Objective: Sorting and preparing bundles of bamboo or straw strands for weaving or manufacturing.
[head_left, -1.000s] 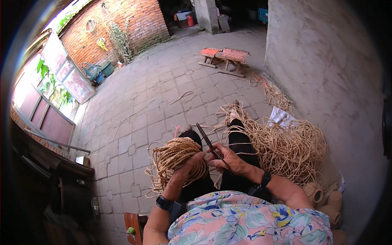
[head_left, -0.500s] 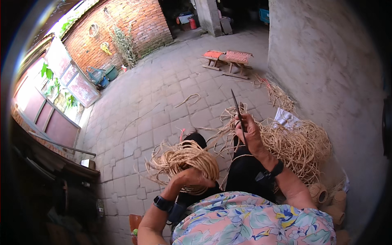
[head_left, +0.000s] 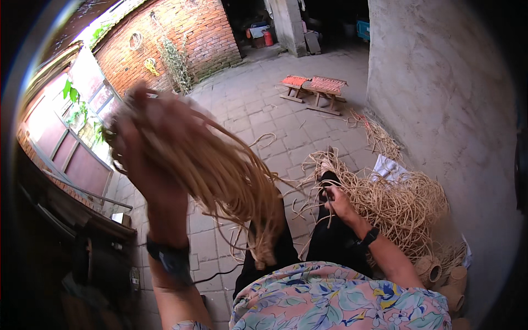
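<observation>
- Has swung the rope bundle (head_left: pixel 225 170) up from the lap since the earlier frame, now high toward ten o'clock, and has brought the right hand (head_left: pixel 340 204) a bit lower, near four o'clock.
- Holds the top of the bundle tight in the left hand (head_left: pixel 144 151), all blurry, so cannot tell each finger apart.
- Lets the long loops hang down from ten o'clock toward six o'clock, in front of the black trousers (head_left: pixel 333 247); cannot tell if touching them.
- Pinches a thin dark tool (head_left: pixel 329 203) in the curled right hand, just beside the big messy rope heap (head_left: pixel 404 206).
- Has that heap between three and four o'clock, with a white sheet (head_left: pixel 388 168) at three o'clock and some round straw-coloured pots (head_left: pixel 423 268) at four.
- Faces two low stools (head_left: pixel 327 84) with red tops toward one o'clock, and a brick wall (head_left: pixel 203 38) toward eleven.
</observation>
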`<action>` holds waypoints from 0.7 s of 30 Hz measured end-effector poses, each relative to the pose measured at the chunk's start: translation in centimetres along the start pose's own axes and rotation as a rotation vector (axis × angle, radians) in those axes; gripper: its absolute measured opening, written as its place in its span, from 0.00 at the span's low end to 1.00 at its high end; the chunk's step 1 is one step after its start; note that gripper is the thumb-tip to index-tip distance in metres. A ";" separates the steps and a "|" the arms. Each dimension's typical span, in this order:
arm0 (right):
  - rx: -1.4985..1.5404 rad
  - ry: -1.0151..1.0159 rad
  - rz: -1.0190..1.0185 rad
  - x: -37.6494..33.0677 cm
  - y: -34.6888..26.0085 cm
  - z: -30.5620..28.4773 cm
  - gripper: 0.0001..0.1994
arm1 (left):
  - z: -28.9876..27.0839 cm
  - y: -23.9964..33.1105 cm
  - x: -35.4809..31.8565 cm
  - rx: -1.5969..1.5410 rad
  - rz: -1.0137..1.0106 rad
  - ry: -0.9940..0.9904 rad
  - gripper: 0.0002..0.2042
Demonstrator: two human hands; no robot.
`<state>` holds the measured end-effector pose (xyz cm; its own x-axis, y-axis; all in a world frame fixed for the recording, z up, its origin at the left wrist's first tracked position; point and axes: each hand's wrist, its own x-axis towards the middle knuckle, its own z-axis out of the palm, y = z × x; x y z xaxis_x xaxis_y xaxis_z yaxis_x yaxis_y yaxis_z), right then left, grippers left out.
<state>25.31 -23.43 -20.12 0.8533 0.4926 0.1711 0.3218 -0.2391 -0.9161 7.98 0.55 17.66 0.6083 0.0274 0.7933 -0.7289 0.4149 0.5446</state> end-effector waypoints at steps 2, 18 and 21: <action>-0.058 -0.333 0.069 -0.5 -1.5 0.4 0.18 | -1.3 4.0 1.6 0.237 0.186 0.392 0.12; -1.159 0.664 0.589 -13.4 13.2 -35.3 0.21 | -22.8 7.5 -13.2 2.074 -0.127 0.354 0.38; -1.158 0.825 0.765 -13.0 13.1 -37.0 0.24 | -22.5 3.7 -15.8 2.027 -0.091 0.269 0.27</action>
<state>33.64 -63.90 -20.94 0.8051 -0.5029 0.3144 -0.4665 -0.8643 -0.1880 2.76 22.06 1.00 0.5381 0.2537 0.8038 0.1814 -0.9661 0.1835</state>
